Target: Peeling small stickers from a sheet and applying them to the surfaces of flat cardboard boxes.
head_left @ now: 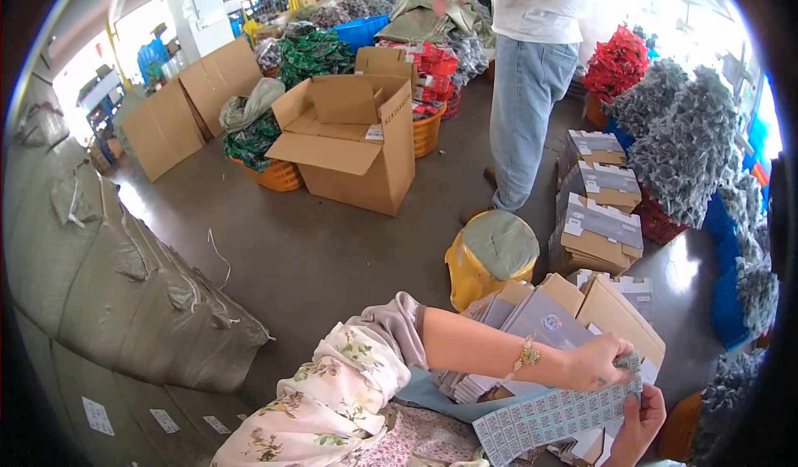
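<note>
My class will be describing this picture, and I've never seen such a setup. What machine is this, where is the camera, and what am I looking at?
There is no robot here: you see a person's own two bare hands. The single picture comes from a wide fisheye camera on that person's head, looking down, so straight edges bend near the rim.

The left hand, with a bracelet on its wrist, and the right hand together grip a sheet of small printed rectangles. Beneath are flat cardboard pieces. Beyond, on the floor, stand a yellow stool and an open cardboard box. Another person stands nearby.
</note>
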Demonstrator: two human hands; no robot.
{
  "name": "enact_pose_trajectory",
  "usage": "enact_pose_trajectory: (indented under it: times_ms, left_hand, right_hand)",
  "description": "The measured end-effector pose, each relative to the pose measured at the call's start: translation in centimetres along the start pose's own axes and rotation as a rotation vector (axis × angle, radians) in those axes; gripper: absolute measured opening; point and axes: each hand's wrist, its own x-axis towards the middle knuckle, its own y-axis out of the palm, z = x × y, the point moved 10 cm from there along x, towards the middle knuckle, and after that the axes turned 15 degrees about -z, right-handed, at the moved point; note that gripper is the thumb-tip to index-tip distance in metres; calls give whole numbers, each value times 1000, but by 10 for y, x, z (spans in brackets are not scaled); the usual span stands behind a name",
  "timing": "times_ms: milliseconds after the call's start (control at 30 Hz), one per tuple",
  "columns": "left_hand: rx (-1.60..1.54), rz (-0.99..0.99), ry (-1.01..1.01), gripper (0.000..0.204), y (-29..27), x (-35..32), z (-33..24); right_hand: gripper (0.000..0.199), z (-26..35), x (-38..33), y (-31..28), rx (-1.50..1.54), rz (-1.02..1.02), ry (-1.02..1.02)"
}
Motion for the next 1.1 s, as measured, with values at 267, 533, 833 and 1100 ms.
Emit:
enact_pose_trajectory:
  times_ms: [267,533,833,1100]
  left_hand:
    - [56,25,-20,16,-4,-8,21]
    - [87,77,-43,14,7,-8,23]
    - [0,152,-424,12,6,-18,46]
    - [7,95,-462,15,4,-20,41]
  right_hand:
    - [9,-2,-3,13,207,-75,104]
    - [4,11,-3,2,32,-95,-78]
    - [10,-4,-1,3,299,-95,119]
    - [6,-4,-4,-2,243,-37,38]
